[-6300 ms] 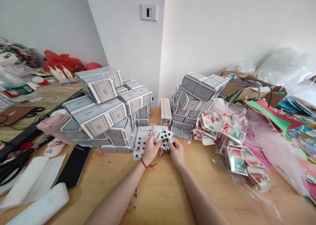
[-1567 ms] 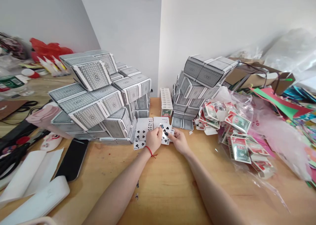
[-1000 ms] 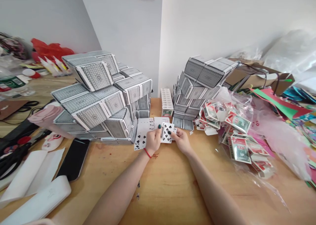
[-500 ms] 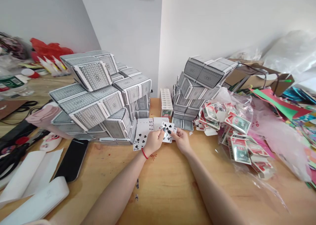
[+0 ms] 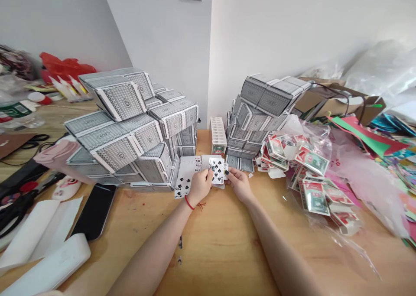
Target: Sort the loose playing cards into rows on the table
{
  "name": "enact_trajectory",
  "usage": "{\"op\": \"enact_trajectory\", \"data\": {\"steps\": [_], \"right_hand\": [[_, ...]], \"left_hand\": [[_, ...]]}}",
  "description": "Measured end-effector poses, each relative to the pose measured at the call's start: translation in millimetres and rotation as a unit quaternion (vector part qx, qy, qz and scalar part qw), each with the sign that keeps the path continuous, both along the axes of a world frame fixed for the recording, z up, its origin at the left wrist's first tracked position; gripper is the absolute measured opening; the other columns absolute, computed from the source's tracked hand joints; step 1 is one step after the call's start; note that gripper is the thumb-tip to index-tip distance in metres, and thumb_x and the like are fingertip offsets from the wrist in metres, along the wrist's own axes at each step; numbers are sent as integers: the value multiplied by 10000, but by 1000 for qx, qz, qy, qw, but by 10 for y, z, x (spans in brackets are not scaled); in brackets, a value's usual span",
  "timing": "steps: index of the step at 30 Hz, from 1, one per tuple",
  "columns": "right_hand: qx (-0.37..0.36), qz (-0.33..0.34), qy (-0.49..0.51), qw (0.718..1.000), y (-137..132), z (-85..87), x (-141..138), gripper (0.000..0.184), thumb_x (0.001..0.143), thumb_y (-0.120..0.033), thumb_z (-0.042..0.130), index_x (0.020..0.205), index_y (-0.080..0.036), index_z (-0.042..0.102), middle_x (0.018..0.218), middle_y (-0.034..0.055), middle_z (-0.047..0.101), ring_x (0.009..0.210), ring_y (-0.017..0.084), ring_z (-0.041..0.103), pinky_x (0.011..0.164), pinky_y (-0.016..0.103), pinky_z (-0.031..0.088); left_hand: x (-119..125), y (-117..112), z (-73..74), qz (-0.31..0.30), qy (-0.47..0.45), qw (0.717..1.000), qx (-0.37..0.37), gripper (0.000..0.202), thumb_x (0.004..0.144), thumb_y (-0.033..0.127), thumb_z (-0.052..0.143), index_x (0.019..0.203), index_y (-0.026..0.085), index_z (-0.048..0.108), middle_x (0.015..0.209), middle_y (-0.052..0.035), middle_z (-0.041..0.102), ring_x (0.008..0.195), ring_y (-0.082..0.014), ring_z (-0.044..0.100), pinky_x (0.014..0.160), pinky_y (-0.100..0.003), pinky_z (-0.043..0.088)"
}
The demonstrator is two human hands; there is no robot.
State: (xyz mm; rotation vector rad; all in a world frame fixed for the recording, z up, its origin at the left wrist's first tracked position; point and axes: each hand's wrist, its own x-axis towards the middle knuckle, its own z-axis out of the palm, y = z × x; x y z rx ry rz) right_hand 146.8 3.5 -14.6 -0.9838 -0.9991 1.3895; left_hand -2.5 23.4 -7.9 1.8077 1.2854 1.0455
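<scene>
Both hands meet over the wooden table [image 5: 214,244] in front of two heaps of grey card boxes. My left hand [image 5: 199,187], with a red string at the wrist, is closed on a fan of playing cards [image 5: 187,175] showing black spades. My right hand [image 5: 239,184] pinches a spade card [image 5: 217,170] at the right end of that fan, between thumb and fingers. The cards are held just above the table, close to the left box heap [image 5: 130,127] and the right box heap [image 5: 260,109].
A small white tuck box [image 5: 217,140] stands between the heaps. Red-and-green card packs in clear plastic [image 5: 308,174] lie to the right, with coloured paper [image 5: 367,144] behind. A black phone [image 5: 95,209], white paper [image 5: 42,235] and scissors [image 5: 16,205] lie to the left.
The spade card in my right hand has been squared more upright against the fan. Both hands stay in the same spot; the view shifted slightly.
</scene>
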Motion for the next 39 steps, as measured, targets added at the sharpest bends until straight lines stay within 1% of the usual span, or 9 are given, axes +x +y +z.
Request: {"op": "enact_trajectory", "data": {"steps": [6,10,14,17,20,22,28,36,39], "right_hand": [[8,-37,-65,997,4,2,-30,348,677,-460,610,862,-166,635,761,50,666,624,174,597,599,314,500],[23,-70,-103,992,-2,-14,-65,335,692,-461,586,854,-171,623,753,56,659,611,179,588,566,307,493],[41,-109,-158,981,-36,-12,-111,292,733,-438,536,854,-182,607,691,49,648,596,179,575,542,283,462],[62,-165,-243,954,-98,-15,-175,232,757,-393,506,820,-196,611,655,40,639,589,179,571,544,267,428],[74,-266,-325,904,-170,-22,-252,161,751,-347,517,779,-220,613,641,36,629,588,179,567,553,260,395],[73,-288,-341,892,-194,-23,-283,160,761,-337,503,801,-224,609,648,34,626,593,177,566,561,259,394],[64,-226,-257,937,-114,-12,-232,300,789,-392,438,953,-183,578,811,67,653,676,173,584,618,266,444],[51,-302,-329,893,-120,-20,-193,300,772,-434,468,758,-163,596,588,9,584,507,121,491,515,233,374],[39,-281,-230,931,-92,-15,-170,265,748,-425,516,677,-175,567,540,-20,530,483,109,455,480,223,351]], "left_hand": [[10,-1,-25,25,9,1000,16,316,833,355,375,562,195,413,414,32,397,403,-103,388,471,-232,252],[39,-23,-45,37,93,993,60,209,853,302,349,783,189,511,493,12,468,444,-125,458,475,-242,244],[82,-51,-56,13,148,984,95,260,865,273,322,988,165,524,541,-23,533,482,-152,516,486,-247,291],[121,-84,-47,-18,160,979,122,329,868,274,312,1102,142,502,594,-59,577,532,-174,553,529,-261,358],[146,-119,-33,-62,151,975,148,364,864,287,321,1153,140,487,648,-87,604,582,-194,577,585,-292,411],[146,-126,-31,-74,151,973,159,371,865,283,316,1165,140,480,672,-98,614,604,-202,587,606,-307,429],[106,-72,-71,-44,209,962,172,386,875,249,271,1166,89,467,677,-131,633,570,-214,596,548,-306,428],[131,-112,-92,-47,228,942,240,337,880,240,268,1103,111,486,612,-68,621,532,-174,585,508,-264,414],[121,-116,-84,-27,191,955,225,300,876,244,277,989,116,523,555,-50,582,494,-162,558,478,-251,373]]}}
